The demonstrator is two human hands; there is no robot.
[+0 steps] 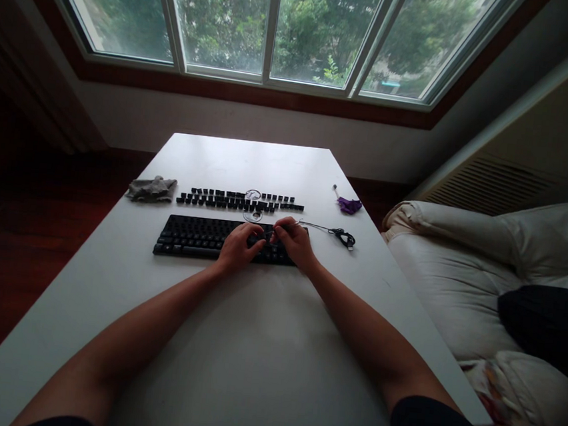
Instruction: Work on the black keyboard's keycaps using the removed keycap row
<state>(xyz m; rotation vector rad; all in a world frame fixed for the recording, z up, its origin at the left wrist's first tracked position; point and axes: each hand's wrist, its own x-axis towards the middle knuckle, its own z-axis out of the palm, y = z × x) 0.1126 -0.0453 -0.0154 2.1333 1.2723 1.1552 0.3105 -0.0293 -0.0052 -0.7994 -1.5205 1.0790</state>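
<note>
A black keyboard (188,236) lies on the white table in front of me, its right part largely hidden by my hands. My left hand (237,247) rests over the middle of the keyboard, thumb and fingers curled together. Beside it, my right hand (295,242) is closed in a pinch above the keyboard's right part. A thin, small thing shows between the two hands' fingertips, too small to name. Behind the keyboard stand rows of loose black keycaps (215,200). Two round, ring-like items (252,216) lie among and just in front of them.
A crumpled grey cloth (153,189) lies at the table's left edge. On the right are a coiled black cable (342,237) and a purple item (349,206) beside a thin stick. A cream sofa (439,275) stands right of the white table (230,355); a window is ahead.
</note>
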